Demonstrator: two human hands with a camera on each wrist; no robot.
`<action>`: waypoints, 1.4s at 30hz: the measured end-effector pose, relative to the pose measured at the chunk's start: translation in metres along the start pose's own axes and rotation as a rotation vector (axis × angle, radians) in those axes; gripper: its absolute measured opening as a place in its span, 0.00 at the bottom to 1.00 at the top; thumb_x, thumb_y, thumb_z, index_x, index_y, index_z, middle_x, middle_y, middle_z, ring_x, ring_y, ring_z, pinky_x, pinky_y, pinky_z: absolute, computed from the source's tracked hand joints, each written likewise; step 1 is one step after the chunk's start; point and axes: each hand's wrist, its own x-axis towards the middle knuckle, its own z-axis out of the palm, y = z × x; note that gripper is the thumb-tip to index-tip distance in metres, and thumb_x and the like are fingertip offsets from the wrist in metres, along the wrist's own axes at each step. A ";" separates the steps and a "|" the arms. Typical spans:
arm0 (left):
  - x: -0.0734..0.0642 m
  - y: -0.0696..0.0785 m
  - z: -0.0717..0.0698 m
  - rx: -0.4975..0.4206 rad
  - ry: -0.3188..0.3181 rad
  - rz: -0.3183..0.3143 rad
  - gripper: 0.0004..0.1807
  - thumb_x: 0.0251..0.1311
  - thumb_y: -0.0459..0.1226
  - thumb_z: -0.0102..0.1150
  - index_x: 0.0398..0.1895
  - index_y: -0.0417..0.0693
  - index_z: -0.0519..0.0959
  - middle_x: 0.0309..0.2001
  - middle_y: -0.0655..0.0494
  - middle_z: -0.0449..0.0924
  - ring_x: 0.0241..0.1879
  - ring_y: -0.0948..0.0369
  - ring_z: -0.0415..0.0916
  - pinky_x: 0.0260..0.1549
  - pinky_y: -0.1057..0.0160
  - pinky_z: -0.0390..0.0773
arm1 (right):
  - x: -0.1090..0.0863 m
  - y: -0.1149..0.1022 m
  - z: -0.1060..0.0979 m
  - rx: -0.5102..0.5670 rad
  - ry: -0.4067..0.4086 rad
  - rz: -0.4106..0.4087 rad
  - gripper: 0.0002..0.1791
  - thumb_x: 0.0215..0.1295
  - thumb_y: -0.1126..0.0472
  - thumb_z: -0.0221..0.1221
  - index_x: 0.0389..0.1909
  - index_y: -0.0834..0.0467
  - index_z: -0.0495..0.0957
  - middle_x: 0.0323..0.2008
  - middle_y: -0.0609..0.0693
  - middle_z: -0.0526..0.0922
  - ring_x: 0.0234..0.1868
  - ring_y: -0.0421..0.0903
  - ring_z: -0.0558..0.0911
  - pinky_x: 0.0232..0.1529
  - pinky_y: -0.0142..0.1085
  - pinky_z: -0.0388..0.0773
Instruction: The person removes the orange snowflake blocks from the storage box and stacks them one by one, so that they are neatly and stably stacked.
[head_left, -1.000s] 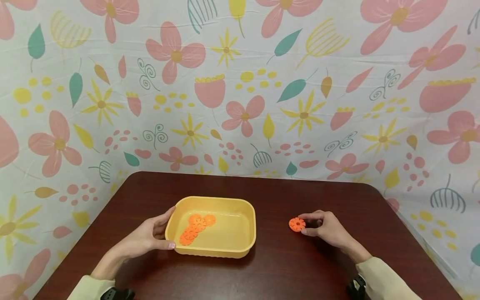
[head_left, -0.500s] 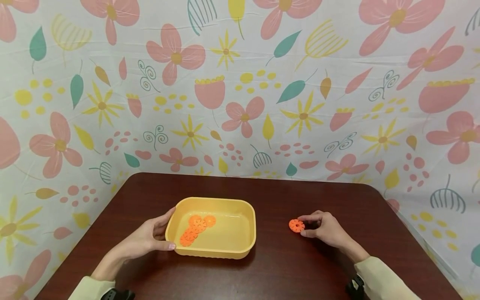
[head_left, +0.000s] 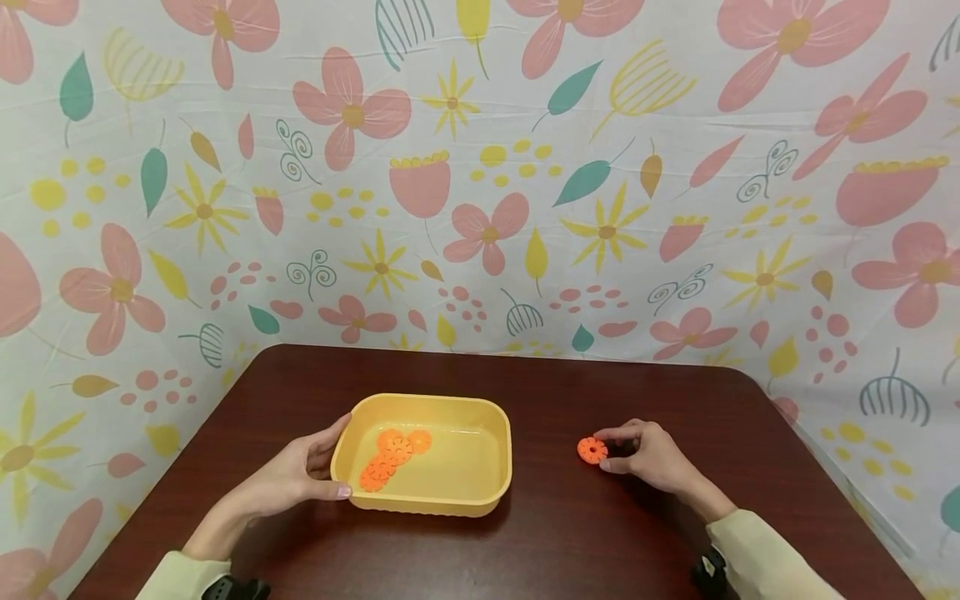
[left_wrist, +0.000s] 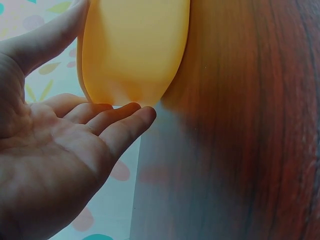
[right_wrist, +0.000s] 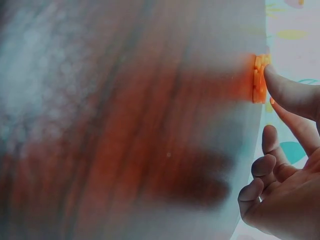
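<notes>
A yellow rectangular plastic tray (head_left: 468, 454) lies on the dark table, with several thin orange notched discs (head_left: 397, 450) overlapping in its left half. My left hand (head_left: 281, 479) holds the tray by its left end, thumb at the near corner and fingers at the far side. In the left wrist view, fingertips (left_wrist: 146, 115) touch the tray's end wall (left_wrist: 135, 60). To the right of the tray, my right hand (head_left: 656, 457) pinches orange notched discs (head_left: 590, 451) between thumb and index finger. The right wrist view shows them edge-on, apparently stacked, at the table surface; the other fingers are curled loosely.
The dark wood-grain table (head_left: 540, 542) has rounded far corners. Behind and beside it hangs a white cloth (head_left: 480, 167) printed with flowers and leaves. A dark strap (head_left: 711, 573) sits at the right sleeve, another dark strap (head_left: 234, 587) at the left.
My right hand and the orange discs in it have shifted very slightly to the left. The left hand and the tray stay in place.
</notes>
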 end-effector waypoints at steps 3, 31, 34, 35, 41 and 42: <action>0.000 0.000 0.000 0.000 0.001 0.004 0.57 0.63 0.27 0.71 0.85 0.36 0.40 0.81 0.30 0.46 0.71 0.31 0.63 0.56 0.60 0.80 | 0.000 0.000 0.000 -0.006 0.002 0.003 0.23 0.54 0.61 0.80 0.53 0.58 0.90 0.40 0.51 0.80 0.41 0.51 0.73 0.37 0.37 0.70; -0.001 0.001 -0.001 0.004 -0.011 0.014 0.58 0.63 0.28 0.71 0.85 0.35 0.40 0.81 0.30 0.45 0.72 0.31 0.62 0.55 0.60 0.81 | 0.005 -0.018 -0.001 0.009 -0.009 -0.003 0.22 0.55 0.61 0.80 0.51 0.59 0.90 0.43 0.52 0.83 0.44 0.51 0.77 0.41 0.39 0.76; -0.001 0.003 -0.001 0.010 -0.015 0.010 0.58 0.63 0.28 0.71 0.85 0.35 0.39 0.81 0.29 0.46 0.71 0.31 0.64 0.55 0.60 0.81 | 0.007 -0.027 0.000 0.021 0.007 -0.030 0.20 0.56 0.62 0.78 0.51 0.60 0.90 0.43 0.52 0.83 0.42 0.52 0.78 0.39 0.37 0.76; -0.001 0.003 -0.002 0.010 -0.017 0.013 0.58 0.64 0.29 0.71 0.85 0.34 0.39 0.81 0.28 0.46 0.71 0.31 0.64 0.55 0.60 0.80 | 0.007 -0.030 0.001 0.022 0.014 -0.043 0.19 0.57 0.62 0.78 0.50 0.60 0.90 0.42 0.53 0.83 0.42 0.53 0.78 0.38 0.37 0.76; -0.001 0.003 -0.004 0.021 -0.015 0.034 0.58 0.64 0.28 0.70 0.85 0.34 0.37 0.83 0.31 0.38 0.73 0.29 0.58 0.59 0.60 0.78 | 0.010 -0.047 0.005 0.001 0.039 -0.117 0.15 0.60 0.61 0.77 0.48 0.58 0.90 0.41 0.53 0.84 0.41 0.53 0.78 0.40 0.38 0.75; 0.000 0.002 -0.004 0.021 -0.011 0.031 0.58 0.64 0.28 0.70 0.85 0.35 0.37 0.83 0.32 0.38 0.74 0.30 0.57 0.59 0.61 0.77 | 0.011 -0.049 0.006 -0.006 0.034 -0.123 0.15 0.60 0.61 0.77 0.48 0.57 0.90 0.41 0.52 0.84 0.42 0.53 0.78 0.40 0.39 0.75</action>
